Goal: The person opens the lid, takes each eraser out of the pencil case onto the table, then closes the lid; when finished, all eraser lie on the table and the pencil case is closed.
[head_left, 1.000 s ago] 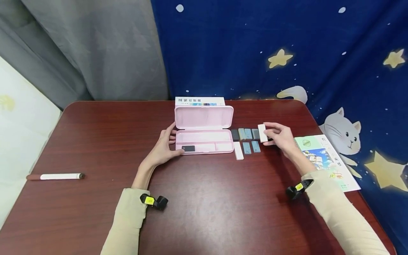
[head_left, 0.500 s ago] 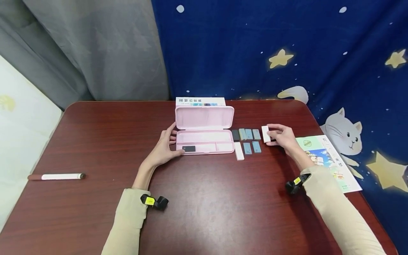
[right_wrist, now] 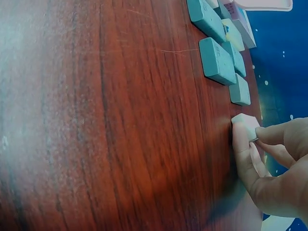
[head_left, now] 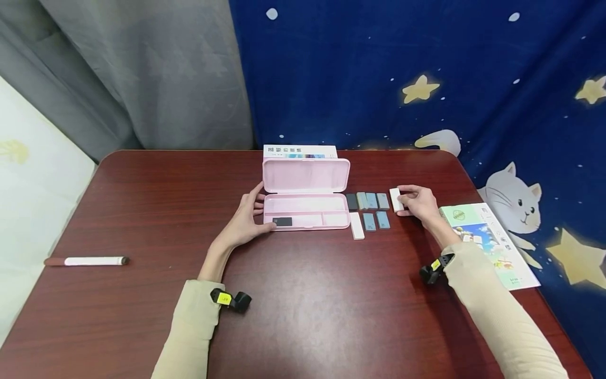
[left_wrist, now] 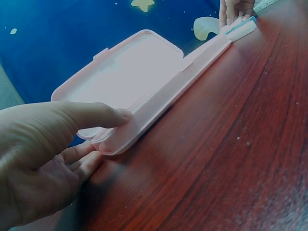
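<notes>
The right hand [head_left: 418,202] is pinching a white eraser [head_left: 395,199] between thumb and fingertips, holding it down on the table [head_left: 142,210] at the hand's 9 o'clock side. The eraser's long axis is running 12 to 6 o'clock, parallel to the blue and grey erasers [head_left: 374,209] lying just beside it at 9 o'clock. Beyond those, the open pink pencil case [head_left: 305,197] is sitting further at 9 o'clock. The left hand [head_left: 243,218] is gripping the case's left end, thumb curling over the front rim; the right hand is the nearer one to the eraser.
</notes>
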`<state>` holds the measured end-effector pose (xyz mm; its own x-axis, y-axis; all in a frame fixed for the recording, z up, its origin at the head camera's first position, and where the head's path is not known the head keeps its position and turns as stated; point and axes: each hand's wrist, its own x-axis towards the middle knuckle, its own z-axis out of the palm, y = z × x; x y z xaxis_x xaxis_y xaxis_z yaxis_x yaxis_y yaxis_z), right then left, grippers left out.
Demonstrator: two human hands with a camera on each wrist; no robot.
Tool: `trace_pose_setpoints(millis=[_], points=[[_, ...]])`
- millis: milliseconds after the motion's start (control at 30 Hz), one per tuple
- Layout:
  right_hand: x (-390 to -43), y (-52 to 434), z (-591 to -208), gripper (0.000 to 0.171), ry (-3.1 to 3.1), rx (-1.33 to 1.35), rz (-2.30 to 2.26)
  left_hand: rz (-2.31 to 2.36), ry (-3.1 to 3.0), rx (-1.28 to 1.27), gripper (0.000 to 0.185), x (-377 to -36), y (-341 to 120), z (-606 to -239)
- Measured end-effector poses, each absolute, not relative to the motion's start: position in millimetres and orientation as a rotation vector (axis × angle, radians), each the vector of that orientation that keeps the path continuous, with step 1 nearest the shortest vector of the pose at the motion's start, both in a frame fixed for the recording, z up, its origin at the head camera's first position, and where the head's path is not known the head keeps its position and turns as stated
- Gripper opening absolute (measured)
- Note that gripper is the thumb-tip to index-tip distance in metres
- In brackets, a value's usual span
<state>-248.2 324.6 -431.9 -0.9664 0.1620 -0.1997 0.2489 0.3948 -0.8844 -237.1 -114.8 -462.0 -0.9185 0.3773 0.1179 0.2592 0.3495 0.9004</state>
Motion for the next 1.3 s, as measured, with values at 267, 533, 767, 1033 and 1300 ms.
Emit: trace_pose_setpoints(millis=[267, 533, 767, 1033, 1300], points=[[-247.7, 322.3, -432.9, 0.04, 2.573, 0.393, -1.636, 1.633, 2.489, 0.596, 0.107, -237.7, -115.0, -462.4], [-246.4, 322.5, -434.7, 0.04, 2.57, 0.434, -1.612, 1.611, 2.495, 0.59, 0.106, -236.2, -114.2, -463.2], [-245.0, 321.2, -432.5, 0.041, 2.55, 0.471, -1.619, 1.61, 2.49, 0.599, 0.107, -236.6, -113.8, -461.8], [-248.8, 320.3, -432.2, 0.041, 2.526, 0.481, -1.642, 1.668, 2.476, 0.639, 0.106, -238.5, -115.5, -464.9], [-247.4, 322.0, -430.6, 0.041, 2.547, 0.458, -1.612, 1.624, 2.497, 0.605, 0.107, -237.5, -115.2, -463.3]])
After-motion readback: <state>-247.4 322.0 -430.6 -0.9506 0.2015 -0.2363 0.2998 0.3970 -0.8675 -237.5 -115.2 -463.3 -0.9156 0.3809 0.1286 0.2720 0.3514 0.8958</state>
